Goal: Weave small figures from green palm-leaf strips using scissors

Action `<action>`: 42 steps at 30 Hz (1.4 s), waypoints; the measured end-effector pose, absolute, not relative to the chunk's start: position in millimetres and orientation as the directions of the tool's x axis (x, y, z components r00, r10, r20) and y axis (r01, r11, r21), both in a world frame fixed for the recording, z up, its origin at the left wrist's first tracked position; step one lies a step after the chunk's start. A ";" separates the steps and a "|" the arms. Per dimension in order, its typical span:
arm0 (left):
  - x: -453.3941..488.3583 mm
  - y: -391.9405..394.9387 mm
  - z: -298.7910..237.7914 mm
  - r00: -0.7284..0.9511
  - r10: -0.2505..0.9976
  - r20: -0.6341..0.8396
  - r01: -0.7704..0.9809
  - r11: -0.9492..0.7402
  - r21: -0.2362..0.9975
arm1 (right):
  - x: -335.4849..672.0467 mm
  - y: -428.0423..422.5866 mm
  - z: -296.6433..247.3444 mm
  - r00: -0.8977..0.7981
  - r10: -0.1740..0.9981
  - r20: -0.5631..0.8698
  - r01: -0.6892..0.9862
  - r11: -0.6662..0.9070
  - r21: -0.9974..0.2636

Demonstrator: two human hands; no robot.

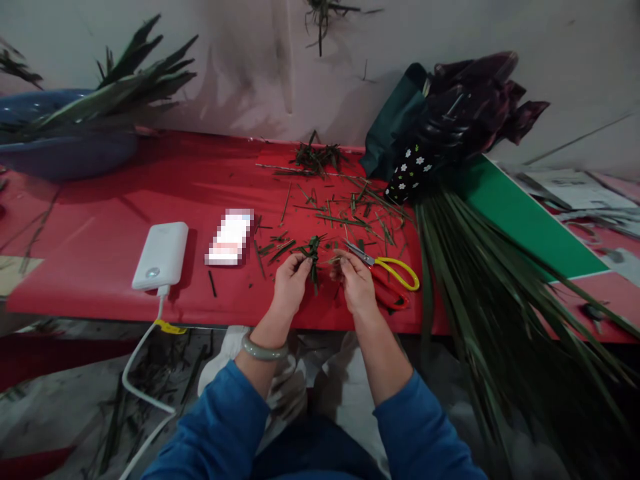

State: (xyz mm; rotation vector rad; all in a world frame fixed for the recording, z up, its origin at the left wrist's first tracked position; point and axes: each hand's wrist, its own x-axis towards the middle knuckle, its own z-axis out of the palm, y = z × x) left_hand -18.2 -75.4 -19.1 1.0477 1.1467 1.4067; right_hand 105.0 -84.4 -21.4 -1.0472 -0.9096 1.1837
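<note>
Over the red surface (200, 180), the left hand (291, 280) pinches a knotted green leaf piece (314, 250) and the right hand (358, 283) pinches a thin strip (333, 259) just beside it. Scissors (382, 261) lie by the right hand, a scrap heap (317, 159) behind, long leaves (465, 280) farther right.

Red table (95, 273) | back left: basin (65, 160) | left: power bank (163, 255), phone (231, 237) beside it, screen blurred | middle: scattered leaf scraps (345, 220), a heap (317, 157) behind | right of middle: scissors (370, 259) | right: green board (530, 230), long leaves (465, 280) overhanging front edge | far right: papers (575, 190)
</note>
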 end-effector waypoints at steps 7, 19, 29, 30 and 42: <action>-18.2 -75.8 -20.0 -0.052 0.998 0.040 -0.121 -0.047 0.992 | 99.8 -85.9 -21.4 0.033 0.993 0.115 0.018 0.114 -0.993; -18.5 -75.9 -24.2 -0.041 0.994 0.100 0.084 -0.096 0.992 | 99.5 -85.0 -18.3 0.193 0.966 0.170 0.231 0.124 -0.965; -17.2 -77.1 -22.3 -0.028 0.995 0.099 0.078 -0.097 0.992 | 100.0 -87.5 -19.1 0.171 0.977 0.125 0.214 0.087 -0.973; -17.3 -77.4 -21.4 -0.028 0.995 0.099 0.074 -0.097 0.993 | 100.2 -87.5 -18.7 0.160 0.979 0.123 0.211 0.088 -0.974; -16.7 -78.7 -19.5 -0.049 0.996 0.074 -0.050 -0.077 0.996 | 99.4 -88.6 -14.4 0.053 0.985 0.165 0.301 0.142 -0.943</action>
